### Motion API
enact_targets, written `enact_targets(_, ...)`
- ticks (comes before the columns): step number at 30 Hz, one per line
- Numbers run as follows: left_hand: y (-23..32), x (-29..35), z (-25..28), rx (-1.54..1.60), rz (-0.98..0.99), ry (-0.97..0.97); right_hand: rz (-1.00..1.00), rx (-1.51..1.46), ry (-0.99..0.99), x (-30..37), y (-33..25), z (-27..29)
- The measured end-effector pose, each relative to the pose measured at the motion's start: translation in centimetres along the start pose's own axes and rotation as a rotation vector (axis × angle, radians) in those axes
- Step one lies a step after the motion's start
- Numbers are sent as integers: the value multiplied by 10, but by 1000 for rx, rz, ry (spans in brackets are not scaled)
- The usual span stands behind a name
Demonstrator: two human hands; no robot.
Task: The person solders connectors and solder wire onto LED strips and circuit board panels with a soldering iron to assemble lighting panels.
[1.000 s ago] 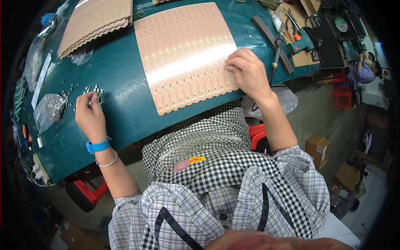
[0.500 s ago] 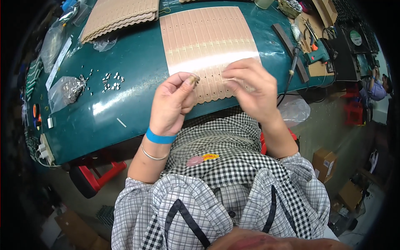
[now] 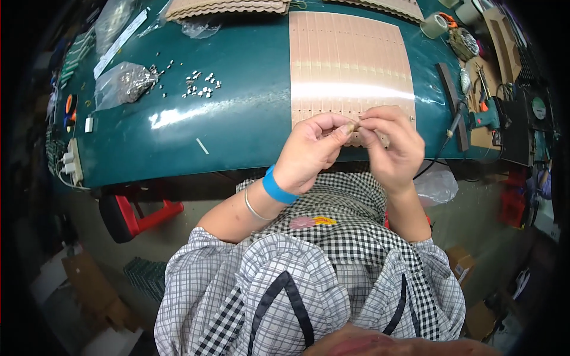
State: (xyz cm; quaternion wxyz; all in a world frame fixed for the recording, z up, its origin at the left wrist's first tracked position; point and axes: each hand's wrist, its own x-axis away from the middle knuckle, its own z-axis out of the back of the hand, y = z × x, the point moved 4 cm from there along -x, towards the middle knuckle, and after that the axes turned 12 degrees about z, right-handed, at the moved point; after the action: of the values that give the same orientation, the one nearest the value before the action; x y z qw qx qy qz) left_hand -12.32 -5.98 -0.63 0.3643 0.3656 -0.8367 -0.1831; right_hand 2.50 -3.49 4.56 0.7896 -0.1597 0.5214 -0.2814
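My left hand (image 3: 316, 147) is closed in a pinch, thumb against forefinger, with small metal pieces at the tips, mostly covered. My right hand (image 3: 393, 142) is closed too, its thumb and fingertips meeting the left ones; whatever it grips is too small to make out. Both hands are over the near edge of a pinkish-tan panel (image 3: 350, 53), scored into long parallel strips with rows of small holes and a wavy near edge. The panel lies flat on the green table. A tiny shiny piece (image 3: 411, 118) shows at its right side, beside my right hand.
Loose small metal parts (image 3: 203, 84) lie left on the green table (image 3: 237, 127), beside a clear bag (image 3: 122, 86) of more. Stacked similar panels (image 3: 228, 7) are at the back. A dark bar (image 3: 452, 107), soldering iron (image 3: 456, 121) and green tool (image 3: 485, 115) are right.
My hands have come together, the right fingertips now meeting the left ones. The view has shifted, so the table and panel appear further right and slightly higher.
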Motion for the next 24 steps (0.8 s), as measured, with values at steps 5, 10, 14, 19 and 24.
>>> enact_targets(5, 67, 35, 24, -1021, -685, 538, -275, 38, -20, 6, 42, 36)
enact_targets(10, 124, 51, 113, -1463, -832, 1049, -302, 220, -244, 17, 73, 52)
enact_targets(14, 126, 47, 141, -1515, -627, 1136, -245, 300, -283, 19, 72, 45)
enact_targets(19, 123, 39, 144, -1477, -618, 1143, -230, 346, -294, 21, 73, 46)
enact_targets(24, 119, 37, 140, -1455, -630, 1079, -239, 354, -318, 19, 72, 47)
